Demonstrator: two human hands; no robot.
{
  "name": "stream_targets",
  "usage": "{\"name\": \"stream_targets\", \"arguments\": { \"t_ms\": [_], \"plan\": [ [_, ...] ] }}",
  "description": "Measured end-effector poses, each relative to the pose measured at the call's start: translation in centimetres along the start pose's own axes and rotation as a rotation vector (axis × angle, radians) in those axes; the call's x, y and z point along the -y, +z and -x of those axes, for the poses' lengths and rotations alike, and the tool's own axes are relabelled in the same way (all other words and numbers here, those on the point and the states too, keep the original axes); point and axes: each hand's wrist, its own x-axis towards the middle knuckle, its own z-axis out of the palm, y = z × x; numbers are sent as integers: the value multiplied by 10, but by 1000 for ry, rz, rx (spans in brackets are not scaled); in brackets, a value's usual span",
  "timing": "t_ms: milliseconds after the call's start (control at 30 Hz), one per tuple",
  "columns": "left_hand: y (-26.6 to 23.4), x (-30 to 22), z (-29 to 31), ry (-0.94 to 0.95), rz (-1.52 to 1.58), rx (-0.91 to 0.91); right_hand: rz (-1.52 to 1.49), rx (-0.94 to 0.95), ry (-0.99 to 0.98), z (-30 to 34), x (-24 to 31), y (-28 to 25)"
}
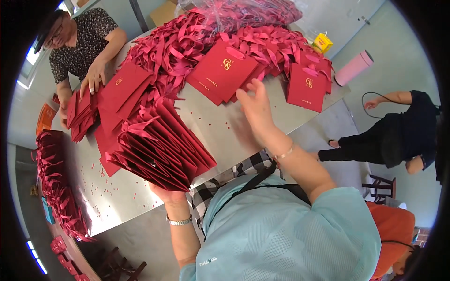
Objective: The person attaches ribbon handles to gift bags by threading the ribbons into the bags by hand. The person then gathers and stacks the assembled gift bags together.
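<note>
Red bag (216,77): gold emblem, small gold print.
Left hand (169,194): under bag stack (164,147); grip hidden, cannot tell.
Right hand (257,107): raised, fingers spread.

A pale grey table (222,152) spans the middle of the room, its smooth top catching a bright glare near its left end. The floor (140,239) is grey. At the right stands a dark wooden stool (382,186); a dark chair (117,268) sits at the near left. A pale wall (405,58) rises on the right. Daylight whitens a window (31,70) at the far left.
</note>
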Motion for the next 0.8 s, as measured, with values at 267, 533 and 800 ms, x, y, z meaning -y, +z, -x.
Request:
{"name": "stream_targets", "arguments": {
  "t_ms": [267, 533, 800],
  "plan": [
    [-10, -1, 1, 31, 8, 61, 508, -242, -5, -48, -7, 9],
    [-10, -2, 2, -3, 65, 140, -275, -48, -369, -38, 30, -6],
    [-8, 3, 4, 104, -313, 84, 95, 565, -584, 44, 94, 20]
  ]
}}
